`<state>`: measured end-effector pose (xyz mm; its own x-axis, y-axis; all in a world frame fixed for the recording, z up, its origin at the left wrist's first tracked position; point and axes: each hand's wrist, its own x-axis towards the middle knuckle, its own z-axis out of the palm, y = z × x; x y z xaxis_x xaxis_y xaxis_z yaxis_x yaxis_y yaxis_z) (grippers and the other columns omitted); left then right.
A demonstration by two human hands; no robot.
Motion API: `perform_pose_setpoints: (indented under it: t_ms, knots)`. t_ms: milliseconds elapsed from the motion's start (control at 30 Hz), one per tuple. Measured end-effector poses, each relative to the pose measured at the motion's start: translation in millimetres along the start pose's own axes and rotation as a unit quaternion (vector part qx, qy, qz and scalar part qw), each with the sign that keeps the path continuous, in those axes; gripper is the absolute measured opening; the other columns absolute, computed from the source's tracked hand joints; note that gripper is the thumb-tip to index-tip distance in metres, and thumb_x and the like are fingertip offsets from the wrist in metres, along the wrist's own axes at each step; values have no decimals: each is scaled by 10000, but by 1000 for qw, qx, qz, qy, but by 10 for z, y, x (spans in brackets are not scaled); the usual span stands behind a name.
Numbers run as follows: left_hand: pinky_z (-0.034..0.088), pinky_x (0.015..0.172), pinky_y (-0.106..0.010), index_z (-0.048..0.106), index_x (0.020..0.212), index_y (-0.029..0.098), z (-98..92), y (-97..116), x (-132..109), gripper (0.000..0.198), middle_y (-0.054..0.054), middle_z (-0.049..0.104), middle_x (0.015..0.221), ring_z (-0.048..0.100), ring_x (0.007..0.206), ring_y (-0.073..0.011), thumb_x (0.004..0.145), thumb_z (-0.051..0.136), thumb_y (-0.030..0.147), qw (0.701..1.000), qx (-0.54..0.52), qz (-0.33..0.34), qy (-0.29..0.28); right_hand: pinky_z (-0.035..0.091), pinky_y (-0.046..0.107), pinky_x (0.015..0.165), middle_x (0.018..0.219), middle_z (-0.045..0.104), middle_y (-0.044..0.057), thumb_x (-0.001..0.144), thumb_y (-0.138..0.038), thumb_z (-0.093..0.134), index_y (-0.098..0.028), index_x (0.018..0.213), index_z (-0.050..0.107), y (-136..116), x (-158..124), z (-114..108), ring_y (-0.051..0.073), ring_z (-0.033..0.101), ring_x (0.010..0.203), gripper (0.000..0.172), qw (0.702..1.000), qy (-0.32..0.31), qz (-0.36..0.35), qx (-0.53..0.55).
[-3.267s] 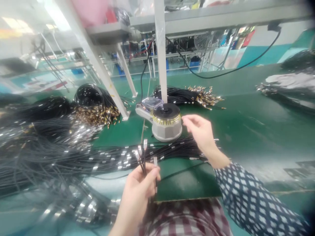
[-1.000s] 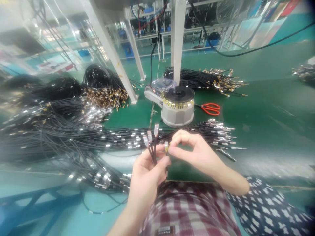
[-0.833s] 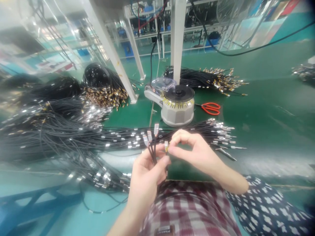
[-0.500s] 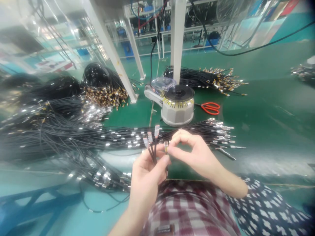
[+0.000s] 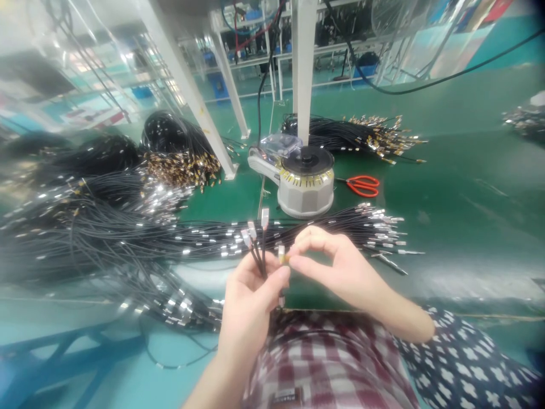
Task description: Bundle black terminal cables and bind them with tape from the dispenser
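Inspecting a silver rectangular metal connector (image 5: 281, 250), we note yellow tape (image 5: 285, 259) at its base; it points upward, long axis near-vertical, above the left hand (image 5: 249, 294) gripping black cables (image 5: 263, 250); the right hand (image 5: 338, 262) pinches the tape.

Black cables (image 5: 259, 258) you're holding: smooth, plastic-looking jackets with slight sheen; their connector tips (image 5: 264, 218) bright silvery metal. Yellow strip (image 5: 285, 258) — thin, film-like. Tape dispenser (image 5: 305, 199) before you: light grey plastic, fairly matt; its lid (image 5: 280, 143) clear, glossy; its disc (image 5: 317, 163) smooth black plastic. Scissors (image 5: 364, 186): glossy orange-red handles, plastic-looking. Your desk (image 5: 434, 210): smooth green surface, soft sheen — faintly scuffed. Bundle ends (image 5: 183, 167) at left: brassy metal. Post (image 5: 304, 79): smooth, white, painted-looking. Your checked garment (image 5: 323, 363): matt cloth; your sleeve (image 5: 468, 352): printed fabric.
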<state>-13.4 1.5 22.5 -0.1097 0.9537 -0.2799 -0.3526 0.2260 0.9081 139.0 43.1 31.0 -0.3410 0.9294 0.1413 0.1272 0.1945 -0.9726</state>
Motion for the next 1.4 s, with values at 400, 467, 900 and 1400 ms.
perform_pose_setpoints:
  t_ms: [400, 467, 900, 1400]
  knots:
    - [196, 410, -148, 630, 773, 146, -51, -48, 19, 180, 20, 591, 573, 250, 392, 2, 746, 747, 281, 998, -34, -31, -49, 492, 329, 780, 759, 659, 8, 761, -161, 702, -195, 668, 724, 2, 22, 67, 162, 635, 773, 101, 999, 35, 9, 0]
    - [208, 410, -150, 631, 767, 149, -49, -54, 15, 177, 21, 584, 566, 254, 395, -3, 755, 742, 286, 997, -35, -29, -59, 494, 335, 771, 743, 644, 5, 737, -168, 713, -196, 653, 715, 15, 35, 72, 164, 625, 760, 88, 999, 40, 8, 22]
    - [339, 455, -153, 632, 763, 158, -2, -18, 23, 224, 25, 565, 637, 436, 512, -55, 666, 815, 243, 1000, 6, -17, -21, 449, 293, 760, 762, 556, -21, 731, -108, 668, -182, 630, 621, 31, 10, 170, 130, 562, 749, 133, 994, 98, -30, 31]
    - [243, 449, -174, 650, 718, 139, -84, -53, 59, 149, -21, 646, 611, 304, 413, -17, 755, 740, 251, 993, -11, -53, -102, 479, 326, 846, 866, 579, 15, 818, -248, 675, -204, 749, 736, 170, 145, -73, 150, 588, 847, 103, 989, -102, -5, 109]
